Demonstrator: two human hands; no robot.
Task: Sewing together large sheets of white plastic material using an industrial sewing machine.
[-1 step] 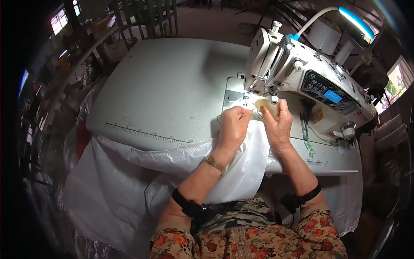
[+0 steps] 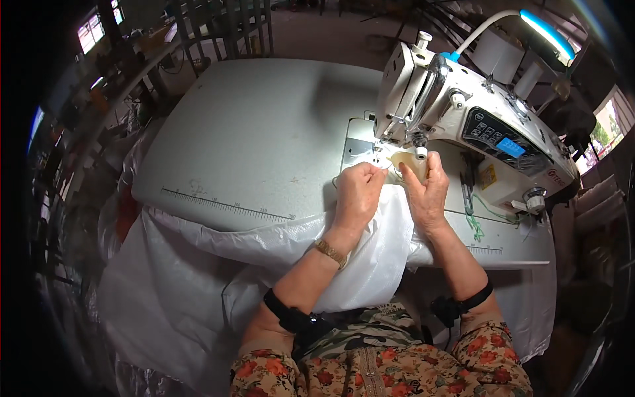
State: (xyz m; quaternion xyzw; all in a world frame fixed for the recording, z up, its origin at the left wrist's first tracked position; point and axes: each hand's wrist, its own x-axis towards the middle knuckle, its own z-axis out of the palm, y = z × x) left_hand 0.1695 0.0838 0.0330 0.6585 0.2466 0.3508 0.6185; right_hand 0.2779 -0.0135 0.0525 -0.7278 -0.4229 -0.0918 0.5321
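Here, left hand (image 2: 356,193) and right hand (image 2: 428,193) — fingers pressed together, pinching white fabric (image 2: 370,264), sewing machine (image 2: 463,119) just behind.

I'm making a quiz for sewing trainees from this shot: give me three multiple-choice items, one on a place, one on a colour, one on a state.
1. Where are both hands?
A. On the white fabric by the needle
B. On the control panel
C. In the lap

2. What colour is the fabric?
A. Red
B. White
C. Black

3. How does the fabric lie?
A. Folded in a neat stack
B. Rolled on a tube
C. Draped over the table's front edge

Answers:
1 A: the left hand and right hand press the fabric beside the sewing machine.
2 B: it is plainly white.
3 C: it hangs off the table toward the lap.
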